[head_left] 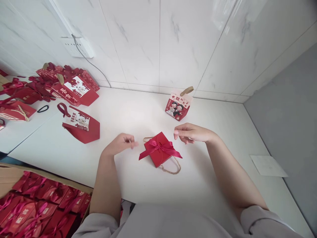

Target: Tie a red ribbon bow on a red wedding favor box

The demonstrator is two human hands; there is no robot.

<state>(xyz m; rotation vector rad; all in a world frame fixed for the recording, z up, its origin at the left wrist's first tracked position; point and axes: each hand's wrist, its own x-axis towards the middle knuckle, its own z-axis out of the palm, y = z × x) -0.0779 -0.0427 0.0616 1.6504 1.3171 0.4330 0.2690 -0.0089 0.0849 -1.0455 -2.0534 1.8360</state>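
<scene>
A small red gift box (156,157) lies on the white table (138,181), with a pink-red ribbon (170,150) tied in a bow across its top. Gold cord handles (178,169) stick out at its upper left and lower right. My left hand (123,144) hovers just left of the box, fingers loosely curled and apart, holding nothing. On the other side, my right hand (190,133) is raised to the upper right of the box, its fingers bent, loose and free of any object. Neither hand touches the box.
A printed box with a tan loop (176,109) stands near the wall. At the left are a red box with a label (85,132) and a cluster of red boxes (86,96). A carton (71,185) of ribboned boxes sits at the lower left. A white card (268,166) lies right.
</scene>
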